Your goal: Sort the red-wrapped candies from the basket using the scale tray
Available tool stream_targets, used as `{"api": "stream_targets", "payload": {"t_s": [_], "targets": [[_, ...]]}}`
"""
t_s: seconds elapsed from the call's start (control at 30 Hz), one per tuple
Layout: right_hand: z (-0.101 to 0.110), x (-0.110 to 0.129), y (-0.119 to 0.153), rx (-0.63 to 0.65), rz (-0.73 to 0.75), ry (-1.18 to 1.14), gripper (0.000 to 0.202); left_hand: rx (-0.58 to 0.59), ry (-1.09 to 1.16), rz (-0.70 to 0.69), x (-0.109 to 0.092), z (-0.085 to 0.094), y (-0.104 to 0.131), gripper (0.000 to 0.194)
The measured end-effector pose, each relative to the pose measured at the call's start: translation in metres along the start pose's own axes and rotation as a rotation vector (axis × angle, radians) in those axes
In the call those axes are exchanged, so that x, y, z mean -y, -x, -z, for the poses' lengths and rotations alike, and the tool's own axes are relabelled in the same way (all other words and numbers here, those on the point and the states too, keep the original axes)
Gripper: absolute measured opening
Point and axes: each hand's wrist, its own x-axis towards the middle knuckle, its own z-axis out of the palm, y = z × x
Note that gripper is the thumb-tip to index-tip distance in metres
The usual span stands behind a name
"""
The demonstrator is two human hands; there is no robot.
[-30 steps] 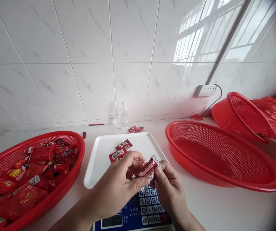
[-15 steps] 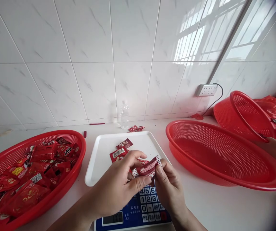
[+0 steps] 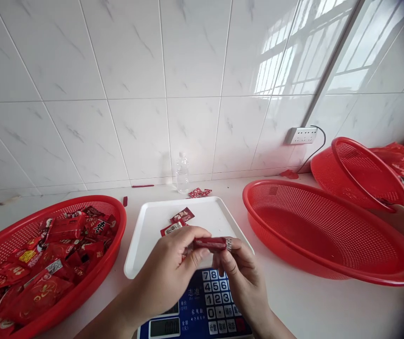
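Between both hands, a small dark-red packet [image 3: 210, 243] is held level over the front of a scale. My left hand [image 3: 173, 268] grips its left end between thumb and fingers. The packet's right end, with a patterned edge, is pinched by my right hand [image 3: 244, 275]. Under the hands lies the scale's blue keypad panel [image 3: 196, 301], partly covered by them. On the scale's white tray [image 3: 145, 235] rest red packets [image 3: 183, 215], some hidden behind my left hand.
A red basket [image 3: 112, 268] full of red packets stands at left, another red basket [image 3: 293, 221] at right. Beyond it, a person's hand holds a tilted red basket [image 3: 357, 174]. A clear bottle [image 3: 182, 174] and a red wrapper [image 3: 199, 192] are near the wall, below a power strip [image 3: 302, 135].
The packet in my hands has turned from slanted to level, showing a narrower side. My right hand has dropped slightly, and the view has shifted a little.
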Motion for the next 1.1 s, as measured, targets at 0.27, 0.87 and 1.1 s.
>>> {"api": "stream_targets", "payload": {"t_s": [0.27,0.87,1.1], "targets": [[-0.001,0.006,0.005,0.048,0.115,0.068,0.022,-0.193,-0.538,0.126,0.031,0.029,-0.074,0.041],[0.001,0.021,0.005,0.274,0.399,0.359,0.014,0.262,-0.59,0.231,0.05,0.057,-0.077,0.037],[-0.004,0.025,0.008,0.477,0.546,0.464,0.015,0.313,-0.633,0.301,0.063,0.056,-0.029,0.036]]}}
